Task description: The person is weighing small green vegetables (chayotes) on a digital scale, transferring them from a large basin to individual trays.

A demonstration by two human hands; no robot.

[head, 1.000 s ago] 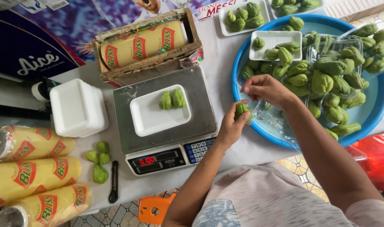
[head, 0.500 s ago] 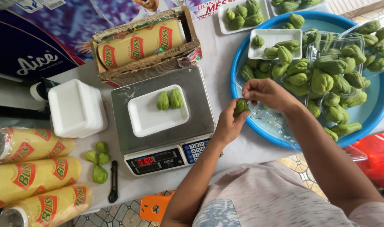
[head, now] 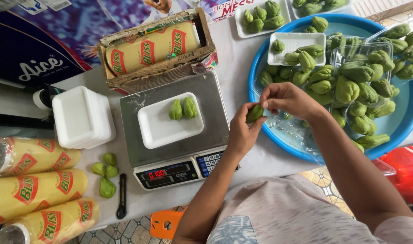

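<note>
— While the left hand (head: 242, 133) is pinching a small green chayote (head: 254, 112) between thumb and fingers, what is the right hand (head: 287, 98) doing?

— It is closing its fingertips on the far end of that same fruit, so both hands are gripping it together, just off the near left rim of the blue basin (head: 398, 131) and right of the scale (head: 172, 131).

— How much seems to be done?

— Judging from the layout, the work is sitting partway. Two chayotes (head: 183, 109) are already lying on the white foam tray (head: 169, 120) on the scale, toward its far side, and the rest of that tray is showing bare. The red display is lit.

— And what is remaining?

— Plenty, I would say. A large heap of chayotes (head: 351, 88) is filling the basin, with a partly filled tray (head: 296, 47) resting on it. A stack of unused foam trays (head: 82, 117) is waiting at the left of the scale, and yellow rolls of wrap (head: 37, 190) are lying at the near left of the worktop (head: 233, 68).

— Anything set aside?

— Four loose fruits (head: 105, 174) are lying beside a black cutter (head: 121, 203), near the scale's left corner.
</note>
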